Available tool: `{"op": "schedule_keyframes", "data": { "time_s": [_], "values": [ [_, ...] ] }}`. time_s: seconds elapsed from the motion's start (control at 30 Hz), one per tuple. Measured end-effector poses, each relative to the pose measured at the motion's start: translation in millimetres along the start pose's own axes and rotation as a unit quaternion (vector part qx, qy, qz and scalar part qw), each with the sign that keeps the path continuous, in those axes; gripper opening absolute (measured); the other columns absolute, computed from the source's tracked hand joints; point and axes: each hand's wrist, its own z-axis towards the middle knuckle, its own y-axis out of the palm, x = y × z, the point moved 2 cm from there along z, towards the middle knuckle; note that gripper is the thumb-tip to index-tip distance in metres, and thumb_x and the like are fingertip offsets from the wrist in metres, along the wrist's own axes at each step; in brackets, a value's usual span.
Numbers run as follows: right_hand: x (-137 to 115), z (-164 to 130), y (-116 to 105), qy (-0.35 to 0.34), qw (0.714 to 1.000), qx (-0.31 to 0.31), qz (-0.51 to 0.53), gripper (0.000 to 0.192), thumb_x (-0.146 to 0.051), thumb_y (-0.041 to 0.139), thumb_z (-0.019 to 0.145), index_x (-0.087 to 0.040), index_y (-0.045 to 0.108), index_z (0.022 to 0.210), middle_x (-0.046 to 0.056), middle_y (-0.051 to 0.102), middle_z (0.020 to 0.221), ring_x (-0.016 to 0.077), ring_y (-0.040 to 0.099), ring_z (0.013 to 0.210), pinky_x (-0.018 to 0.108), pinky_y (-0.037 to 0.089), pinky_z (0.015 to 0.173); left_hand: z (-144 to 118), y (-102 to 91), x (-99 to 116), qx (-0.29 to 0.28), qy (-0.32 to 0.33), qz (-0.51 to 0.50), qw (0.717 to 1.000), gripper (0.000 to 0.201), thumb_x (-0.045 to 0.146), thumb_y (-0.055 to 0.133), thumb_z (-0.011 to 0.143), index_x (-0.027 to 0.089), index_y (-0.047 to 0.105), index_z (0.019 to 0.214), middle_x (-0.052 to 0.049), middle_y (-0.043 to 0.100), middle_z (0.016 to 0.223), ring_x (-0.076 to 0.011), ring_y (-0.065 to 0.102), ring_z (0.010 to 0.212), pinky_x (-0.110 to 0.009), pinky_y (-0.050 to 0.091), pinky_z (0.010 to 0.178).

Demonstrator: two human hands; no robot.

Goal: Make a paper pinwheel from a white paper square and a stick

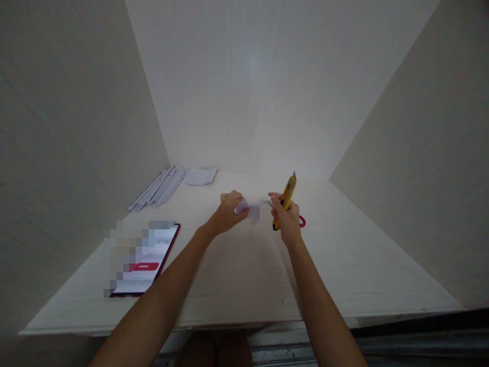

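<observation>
A small piece of white paper [254,214] hangs from my left hand [229,210], whose fingers are closed on it above the middle of the table. My right hand [286,216] grips a yellow utility knife [289,192] with its blade pointing up and away from me. Between the two hands runs a thin pale strip towards my right fingertips; it is blurred, and I cannot tell whether they pinch it. Just right of my right hand shows part of a red loop [302,221], the rest of it hidden.
Several thin rolled paper sticks [162,187] lie at the back left beside a stack of white paper [200,176]. Nearer on the left is a tablet [164,252] with a dark red edge, partly blurred out. Pale walls enclose the table [351,265] on three sides.
</observation>
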Motion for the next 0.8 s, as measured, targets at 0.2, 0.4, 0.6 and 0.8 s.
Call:
{"op": "schedule_keyframes", "data": {
  "time_s": [0.2, 0.4, 0.6, 0.8],
  "values": [
    [-4.2, 1.6, -4.6, -0.008, 1.0, -0.003, 0.026, 0.032, -0.044, 0.055, 0.069, -0.015, 0.059, 0.082, -0.002, 0.051, 0.062, 0.002, 0.028, 0.037, 0.02, 0.019, 0.036, -0.2, 2.7, -11.3, 0.017, -0.163, -0.19, 0.968, 0.028, 0.038, 0.055, 0.067, 0.01, 0.057, 0.066, -0.001, 0.053, 0.06, -0.0097, 0.044, 0.054, -0.022, 0.036, 0.052],
    [7.5, 4.8, 2.4, -0.007, 0.992, -0.036, -0.123, 0.036, -0.04, 0.066, 0.057, -0.013, 0.06, 0.08, 0.002, 0.057, 0.071, 0.0092, 0.047, 0.056, 0.023, 0.038, 0.052, -0.6, 7.7, -18.6, -0.034, -0.235, -0.244, 0.94, 0.028, 0.037, 0.061, 0.059, 0.009, 0.059, 0.063, 0.001, 0.051, 0.054, -0.0082, 0.043, 0.049, -0.021, 0.033, 0.048],
    [8.1, 11.3, -9.4, -0.115, 0.974, 0.052, -0.19, 0.033, -0.036, 0.061, 0.062, -0.016, 0.054, 0.087, 0.004, 0.058, 0.081, 0.0123, 0.05, 0.065, 0.026, 0.039, 0.059, -5.4, 10.4, -21.0, -0.148, -0.246, -0.269, 0.919, 0.018, 0.027, 0.059, 0.058, 0.011, 0.063, 0.065, 0.001, 0.054, 0.056, -0.0086, 0.045, 0.05, -0.021, 0.035, 0.049],
    [4.9, -4.5, 9.3, -0.113, 0.911, -0.24, -0.316, 0.008, -0.023, 0.054, 0.067, -0.016, 0.057, 0.072, -0.001, 0.054, 0.063, 0.0102, 0.045, 0.056, 0.023, 0.034, 0.054, -14.2, 18.9, -21.0, -0.254, -0.277, -0.258, 0.89, 0.007, 0.018, 0.059, 0.053, 0.011, 0.056, 0.051, 0.004, 0.043, 0.043, -0.0052, 0.034, 0.038, -0.019, 0.023, 0.039]
  ]
}}
